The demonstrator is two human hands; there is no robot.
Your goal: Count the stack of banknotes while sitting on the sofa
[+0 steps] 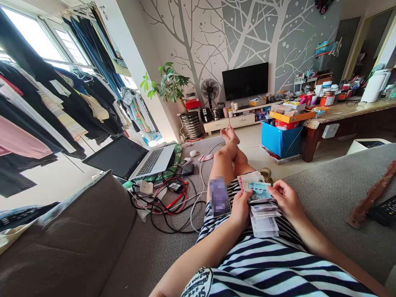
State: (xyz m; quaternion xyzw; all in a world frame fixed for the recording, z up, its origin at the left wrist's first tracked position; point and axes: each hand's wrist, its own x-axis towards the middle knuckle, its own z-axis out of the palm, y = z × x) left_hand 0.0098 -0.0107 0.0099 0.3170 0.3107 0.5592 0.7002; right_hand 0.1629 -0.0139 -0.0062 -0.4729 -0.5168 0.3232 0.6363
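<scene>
My left hand (241,208) and my right hand (287,199) hold a blue-green banknote (259,189) between them over my lap. The left fingers are closed on its left side; the right thumb and fingers pinch its right edge. Behind it, several pinkish banknotes (244,178) fan out on my legs. Nearer to me, a stack of white paper slips (265,225) lies on my striped clothing. A phone (220,200) with a blurred screen rests on my thigh, left of my left hand.
On the grey sofa (182,243) to the left are an open laptop (154,161), a white charger (144,187) and tangled cables (173,206). To the right lie a brown stick-like object (373,194) and a remote control (385,211). A blue storage box (281,140) stands by the table (343,113).
</scene>
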